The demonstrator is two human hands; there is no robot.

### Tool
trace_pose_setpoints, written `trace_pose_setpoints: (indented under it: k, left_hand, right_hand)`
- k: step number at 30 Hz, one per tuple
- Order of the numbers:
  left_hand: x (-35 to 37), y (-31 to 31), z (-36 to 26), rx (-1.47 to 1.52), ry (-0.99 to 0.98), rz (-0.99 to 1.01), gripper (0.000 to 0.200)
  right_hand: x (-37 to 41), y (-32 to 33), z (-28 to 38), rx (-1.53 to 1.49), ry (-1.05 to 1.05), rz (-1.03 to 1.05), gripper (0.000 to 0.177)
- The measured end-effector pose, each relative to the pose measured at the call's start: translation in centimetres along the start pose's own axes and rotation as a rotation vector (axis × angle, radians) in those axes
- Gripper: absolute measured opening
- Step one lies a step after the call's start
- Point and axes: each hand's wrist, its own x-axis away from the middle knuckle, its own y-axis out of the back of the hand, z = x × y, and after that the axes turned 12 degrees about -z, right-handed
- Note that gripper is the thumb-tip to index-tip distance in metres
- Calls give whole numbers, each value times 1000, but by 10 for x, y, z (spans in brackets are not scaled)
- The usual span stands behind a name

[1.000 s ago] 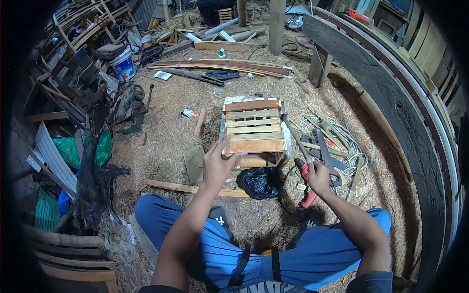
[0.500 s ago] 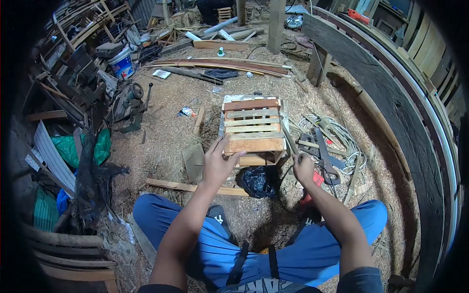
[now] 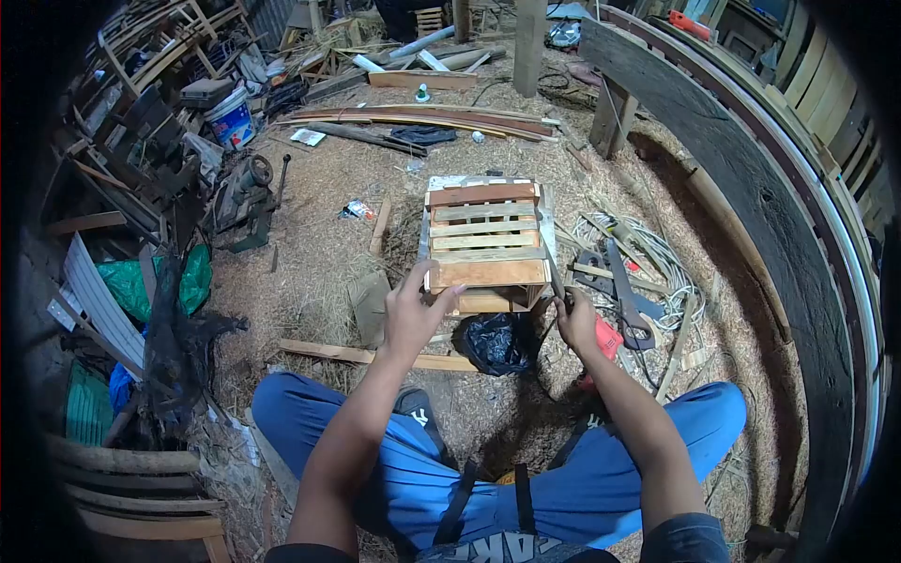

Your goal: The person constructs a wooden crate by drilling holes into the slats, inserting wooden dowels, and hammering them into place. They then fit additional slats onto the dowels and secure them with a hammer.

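A small slatted wooden crate (image 3: 488, 273) sits in front of me on a pale work surface (image 3: 549, 211). My left hand (image 3: 411, 311) grips its near left corner, thumb against the front board and fingers along the side. At the near right corner, my right hand (image 3: 577, 319) is closed around a dark, slim bar-like tool (image 3: 554, 275). The tool lies along the crate's right edge, pointing away from me; its exact kind I cannot tell. Just below the crate's front is a black plastic bag (image 3: 498, 343).
A handsaw (image 3: 627, 296), a red power tool (image 3: 606, 338) and coiled cable (image 3: 671, 272) lie to the right. A wood strip (image 3: 375, 357) crosses the sawdust floor in front of me. A heavy beam (image 3: 741, 150) runs along the right side.
My right hand has shifted slightly left and nearer me, drawing the dark tool back along the crate's right edge. My left hand keeps its grip at the corner, moving slightly left.
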Motion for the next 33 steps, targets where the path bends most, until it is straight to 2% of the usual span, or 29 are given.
trace_pose_setpoints:
  k: [3, 5, 7, 10, 13, 15, 16, 17, 19, 20, 21, 22, 23, 24, 26, 27, 29, 30, 32, 33]
  left_hand:
    - [2, -6, 12, -16, -112, -65, 48]
    - [4, -7, 12, -9, -85, -61, 48]
    - [3, -6, 11, 0, -59, -55, 48]
    - [3, -5, 14, -71, -130, -59, 48]
    - [4, -5, 12, -74, -73, 6, 52]
    - [6, -7, 8, -5, -20, -14, 55]
    - [8, -8, 6, 70, 31, 28, 64]
    - [13, -13, 6, 78, 31, 45, 64]
    - [27, -28, 16, 239, 105, -116, 71]
    - [40, -37, 33, 298, 199, -134, 73]
    - [54, -43, 53, 303, 201, -117, 73]
    - [69, -48, 73, 392, 436, -169, 71]
    - [81, -53, 85, 475, 673, -222, 70]
    - [93, -61, 88, 476, 677, -206, 70]
    - [110, -74, 88, 277, 879, -269, 66]
    - [112, -76, 81, 276, 878, -256, 66]
    - [115, -77, 68, 97, 1048, 315, 65]
    - [121, -84, 72, 94, 1047, 323, 65]
    - [135, -102, 86, 28, 535, 493, 57]
    - [136, -107, 83, 28, 534, 504, 57]
  right_hand:
    - [1, 6, 4, -32, 5, 4, 27]
    - [1, 8, 4, -51, 40, -8, 27]
    - [1, 9, 3, -62, -46, 60, 27]
    - [1, 9, -1, -82, -66, 59, 31]
    - [-5, 10, -7, -127, -97, 88, 35]
    - [-6, 16, -18, -105, -174, 113, 38]
    - [-8, 16, -27, -158, -247, 131, 37]
    - [-9, 16, -36, -213, -319, 147, 36]
    - [-7, 23, -52, -277, -332, 111, 35]
    - [-7, 32, -55, -235, -340, 105, 35]
    - [-6, 39, -59, -192, -348, 100, 35]
    - [-3, 44, -68, -222, -465, 132, 36]
    - [3, 42, -89, -216, -479, 124, 36]
    - [10, 36, -116, -192, -408, 74, 34]
    - [24, 40, -138, -95, -275, -33, 31]
    - [29, 47, -142, -92, -286, -40, 31]
    - [38, 61, -150, -118, -543, 88, 38]
    - [43, 71, -137, -217, -640, 57, 33]
    - [49, 66, -157, -201, -619, 61, 32]
    - [51, 68, -160, -184, -593, 69, 30]
